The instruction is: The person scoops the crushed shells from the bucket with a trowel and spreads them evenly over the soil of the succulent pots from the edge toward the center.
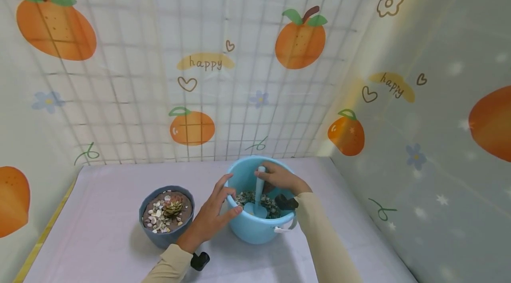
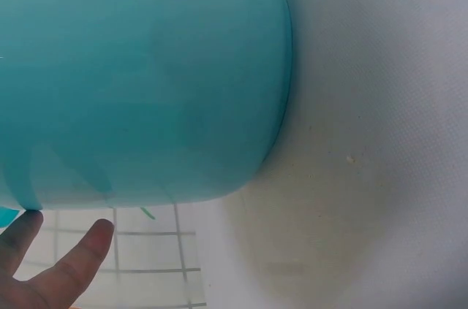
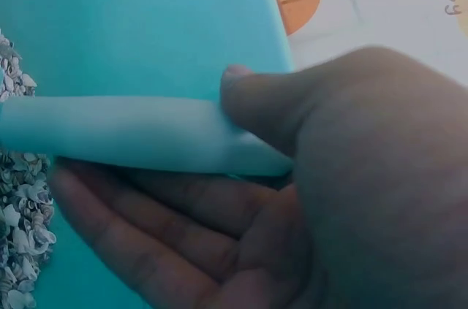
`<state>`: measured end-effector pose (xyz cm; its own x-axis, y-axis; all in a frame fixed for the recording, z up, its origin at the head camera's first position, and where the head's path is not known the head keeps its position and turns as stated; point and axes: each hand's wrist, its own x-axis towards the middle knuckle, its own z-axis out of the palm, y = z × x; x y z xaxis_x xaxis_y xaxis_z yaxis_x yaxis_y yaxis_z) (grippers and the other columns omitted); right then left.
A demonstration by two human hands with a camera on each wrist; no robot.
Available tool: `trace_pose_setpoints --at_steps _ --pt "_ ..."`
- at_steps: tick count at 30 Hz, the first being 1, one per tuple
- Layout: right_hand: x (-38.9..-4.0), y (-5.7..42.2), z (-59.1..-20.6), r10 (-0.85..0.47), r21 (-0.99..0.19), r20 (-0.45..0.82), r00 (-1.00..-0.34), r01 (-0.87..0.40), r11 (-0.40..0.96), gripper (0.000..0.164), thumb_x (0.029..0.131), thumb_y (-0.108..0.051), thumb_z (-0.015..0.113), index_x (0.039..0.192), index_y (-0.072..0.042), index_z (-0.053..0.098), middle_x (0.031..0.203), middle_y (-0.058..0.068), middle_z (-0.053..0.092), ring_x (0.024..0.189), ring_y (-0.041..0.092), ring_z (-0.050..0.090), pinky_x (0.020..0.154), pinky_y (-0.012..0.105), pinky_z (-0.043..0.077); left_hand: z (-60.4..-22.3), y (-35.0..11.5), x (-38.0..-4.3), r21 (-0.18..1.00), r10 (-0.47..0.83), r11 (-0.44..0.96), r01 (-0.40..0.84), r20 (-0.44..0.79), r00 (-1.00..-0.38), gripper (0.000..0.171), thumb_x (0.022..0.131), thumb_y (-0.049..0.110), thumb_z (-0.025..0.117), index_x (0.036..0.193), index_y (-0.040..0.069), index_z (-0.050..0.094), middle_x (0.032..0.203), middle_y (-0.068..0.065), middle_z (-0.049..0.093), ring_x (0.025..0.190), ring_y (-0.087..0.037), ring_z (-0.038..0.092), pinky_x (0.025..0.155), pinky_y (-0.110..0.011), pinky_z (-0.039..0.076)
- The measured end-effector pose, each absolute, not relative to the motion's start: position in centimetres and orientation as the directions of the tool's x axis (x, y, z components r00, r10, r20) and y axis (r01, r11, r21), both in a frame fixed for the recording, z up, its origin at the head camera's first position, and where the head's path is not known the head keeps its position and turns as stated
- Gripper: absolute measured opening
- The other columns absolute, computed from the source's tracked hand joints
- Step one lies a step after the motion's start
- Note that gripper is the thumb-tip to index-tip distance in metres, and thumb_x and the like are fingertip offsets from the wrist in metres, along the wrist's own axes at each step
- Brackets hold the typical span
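Observation:
A light blue bucket (image 1: 255, 229) stands on the table with small shells (image 3: 25, 207) inside it. My right hand (image 1: 281, 176) reaches into the bucket and holds the handle of a light blue toy shovel (image 1: 259, 187); its blade rests among the shells. In the right wrist view the thumb lies on top of the handle (image 3: 139, 130) and the fingers are beneath. My left hand (image 1: 213, 214) touches the bucket's left rim with spread fingers. The left wrist view shows the bucket's side (image 2: 146, 90) and two fingertips (image 2: 95, 239) near it.
To the left of the bucket is a blue-grey pot (image 1: 159, 238) holding brown soil, a succulent (image 1: 173, 206) and scattered pale shells. A white handle fitting (image 1: 284, 228) sits on the bucket's right side. Printed cloth walls (image 1: 239, 96) stand behind and on both sides of the table (image 1: 108, 194).

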<state>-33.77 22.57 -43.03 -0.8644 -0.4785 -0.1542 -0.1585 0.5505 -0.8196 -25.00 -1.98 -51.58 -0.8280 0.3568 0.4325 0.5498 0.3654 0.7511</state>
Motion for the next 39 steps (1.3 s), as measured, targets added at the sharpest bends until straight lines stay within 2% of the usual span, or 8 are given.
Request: trace_pose_setpoints --at_steps 7,12,16,19,25,31,39 --pt "-33.55 22.46 -42.90 -0.441 -0.811 -0.203 -0.874 -0.103 0.576 0.021 0.106 -0.023 0.045 0.102 -0.003 0.041 0.084 0.022 0.065 0.077 0.046 0.067 0.065 0.047 0.056 -51.73 -1.96 -25.04 0.745 0.361 0.364 0.559 0.440 -0.822 0.026 0.097 0.047 0.057 0.117 0.038 0.043 0.160 0.016 0.009 0.133 -0.024 0.038 0.087 -0.055 0.045" --pt "-33.60 22.51 -43.07 -0.413 -0.804 -0.211 -0.886 -0.084 0.589 0.022 0.106 -0.024 0.044 0.099 -0.003 0.039 0.083 0.022 0.065 0.077 0.046 0.067 0.068 0.048 0.055 -51.66 -1.98 -25.00 0.750 0.361 0.359 0.555 0.437 -0.824 0.027 0.096 0.047 0.057 0.117 0.038 0.043 0.160 0.015 0.009 0.130 -0.023 0.041 0.087 -0.054 0.045" --pt "-33.54 22.55 -43.03 -0.416 -0.812 -0.201 -0.887 -0.087 0.577 0.023 0.106 -0.024 0.043 0.098 -0.003 0.038 0.086 0.022 0.063 0.076 0.043 0.067 0.067 0.047 0.055 -51.62 -1.99 -24.97 0.749 0.362 0.360 0.556 0.437 -0.824 0.027 0.096 0.049 0.057 0.117 0.037 0.043 0.160 0.014 0.010 0.133 -0.025 0.039 0.088 -0.055 0.045" --pt "-33.47 22.66 -42.89 -0.422 -0.824 -0.189 -0.887 -0.091 0.559 0.025 0.107 -0.025 0.042 0.102 -0.001 0.040 0.090 0.021 0.061 0.075 0.041 0.067 0.069 0.049 0.055 -51.58 -1.96 -24.93 0.749 0.361 0.361 0.555 0.437 -0.824 0.027 0.096 0.046 0.058 0.117 0.037 0.044 0.160 0.014 0.010 0.134 -0.025 0.037 0.088 -0.056 0.045" --pt "-33.50 22.79 -42.66 -0.406 -0.844 -0.169 -0.898 -0.081 0.530 0.036 0.106 -0.032 0.042 0.121 0.000 0.044 0.100 0.017 0.060 0.080 0.036 0.066 0.072 0.045 0.054 -51.42 -1.94 -24.93 0.757 0.359 0.341 0.557 0.443 -0.822 0.028 0.096 0.039 0.061 0.118 0.037 0.044 0.161 0.014 0.010 0.133 -0.024 0.039 0.093 -0.055 0.044" --pt "-33.46 22.66 -42.52 -0.401 -0.852 -0.154 -0.903 -0.084 0.516 0.033 0.106 -0.034 0.042 0.115 -0.002 0.045 0.100 0.017 0.058 0.080 0.033 0.066 0.074 0.048 0.053 -51.47 -2.03 -24.89 0.764 0.356 0.327 0.556 0.446 -0.821 0.028 0.096 0.040 0.060 0.118 0.037 0.044 0.161 0.014 0.010 0.134 -0.021 0.036 0.096 -0.051 0.043" --pt "-33.63 22.80 -42.55 -0.405 -0.856 -0.160 -0.900 -0.078 0.511 0.035 0.106 -0.036 0.043 0.115 -0.003 0.045 0.102 0.016 0.059 0.080 0.032 0.066 0.080 0.054 0.051 -51.56 -2.02 -25.02 0.763 0.357 0.318 0.562 0.453 -0.817 0.028 0.096 0.045 0.058 0.119 0.035 0.044 0.161 0.013 0.010 0.136 -0.025 0.035 0.095 -0.053 0.044"
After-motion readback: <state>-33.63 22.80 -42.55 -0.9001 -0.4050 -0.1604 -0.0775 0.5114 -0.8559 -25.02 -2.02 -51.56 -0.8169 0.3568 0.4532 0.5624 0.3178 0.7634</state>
